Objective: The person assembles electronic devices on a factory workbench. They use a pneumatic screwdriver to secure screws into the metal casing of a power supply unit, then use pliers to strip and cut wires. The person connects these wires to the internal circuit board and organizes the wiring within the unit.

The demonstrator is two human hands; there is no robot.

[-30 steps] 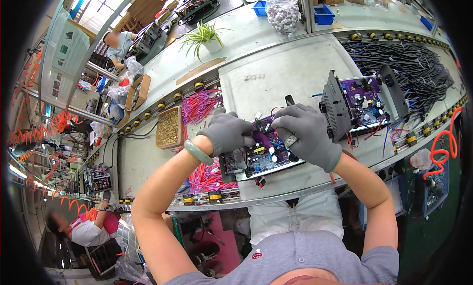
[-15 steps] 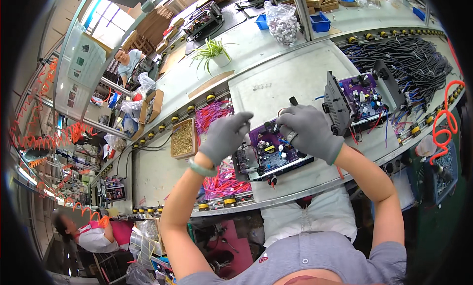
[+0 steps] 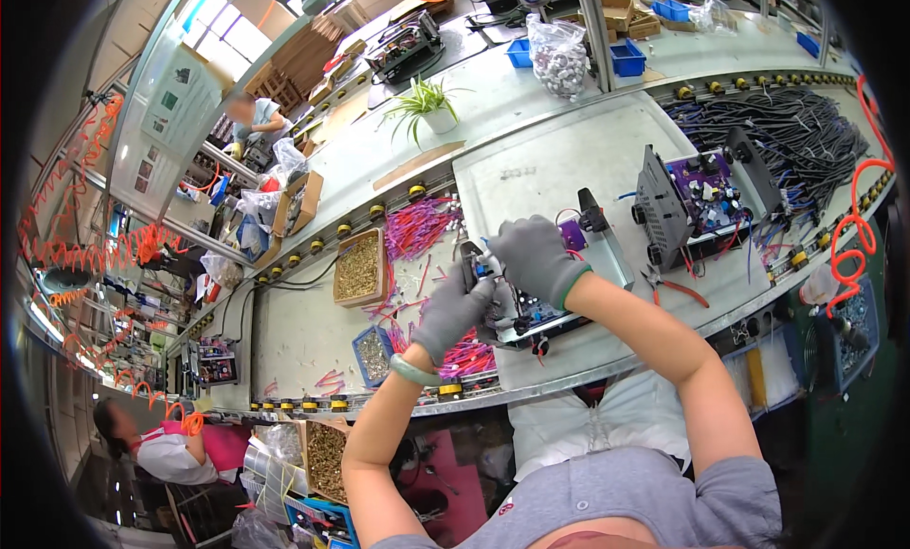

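In front of me lies an open metal chassis [image 3: 618, 276] with a purple circuit board [image 3: 573, 234] inside it. My left hand [image 3: 453, 314], in a grey glove, is at the chassis's left end, its fingers closed around a small part there. Over the board's left half, my gloved right hand [image 3: 538, 262] has its fingers curled together close to the left fingertips. Whatever the right fingers grip is hidden behind the glove. A black part [image 3: 590, 208] stands up at the chassis's far edge.
A second open chassis [image 3: 664, 212] stands to the right, with red-handled pliers [image 3: 678, 285] before it. Black cables [image 3: 787, 132] are heaped beyond. On the left are pink-red wires [image 3: 422, 227], a box of small brass-coloured parts [image 3: 360, 265] and a blue tray [image 3: 373, 355].
My right hand has moved left across the board, and my left hand has come down and right to the chassis's left end. The hands are now close together. The view has shifted slightly.
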